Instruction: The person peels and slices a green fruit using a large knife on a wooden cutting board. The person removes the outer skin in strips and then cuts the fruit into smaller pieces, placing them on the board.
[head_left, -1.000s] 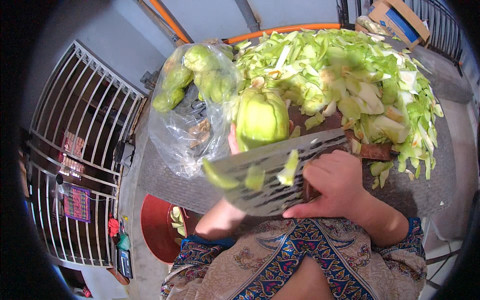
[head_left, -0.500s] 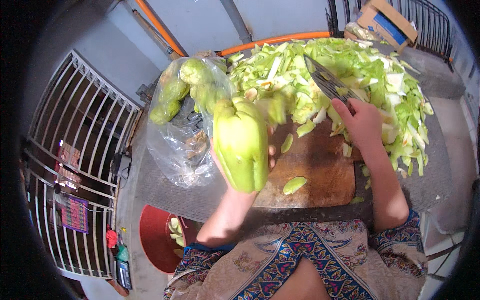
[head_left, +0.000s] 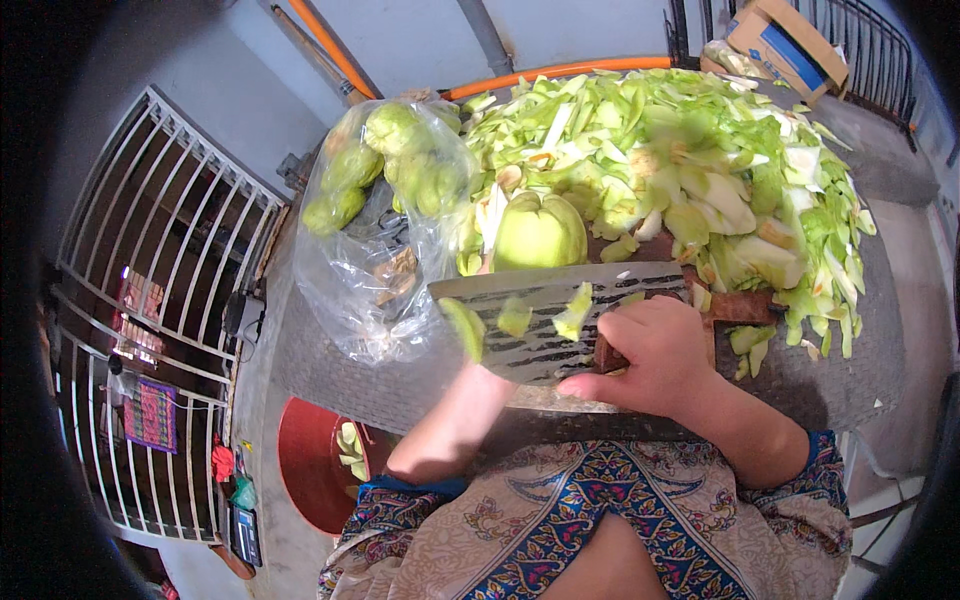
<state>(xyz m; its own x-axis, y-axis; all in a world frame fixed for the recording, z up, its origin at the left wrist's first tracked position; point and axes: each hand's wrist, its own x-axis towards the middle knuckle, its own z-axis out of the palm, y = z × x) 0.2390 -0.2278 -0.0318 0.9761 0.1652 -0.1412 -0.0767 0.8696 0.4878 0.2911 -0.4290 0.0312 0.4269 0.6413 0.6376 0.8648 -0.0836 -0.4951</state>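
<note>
Nearest, a patterned garment [head_left: 590, 500] is cut off by the lower edge. The right hand [head_left: 655, 350] is closed firmly around the dark handle of a cleaver [head_left: 545, 345], and hides most of this handle. The wide blade lies almost flat to the view, with at least 3 scraps of peel [head_left: 573, 312] sticking on it. It covers nearly all of the left hand [head_left: 488, 385], so I cannot tell how its fingers stand.

Just beyond the blade is a chayote [head_left: 540, 232]; its lower part is hidden. The visible top is pale green, shiny and rounded, with shallow furrows. To the left, a clear plastic bag [head_left: 345, 290] contains more chayotes, blurred by its folds. Farther away, a big heap of peelings [head_left: 620, 120] covers the table [head_left: 335, 375]. At the far right, a cardboard box [head_left: 785, 45] reaches the upper edge.
</note>
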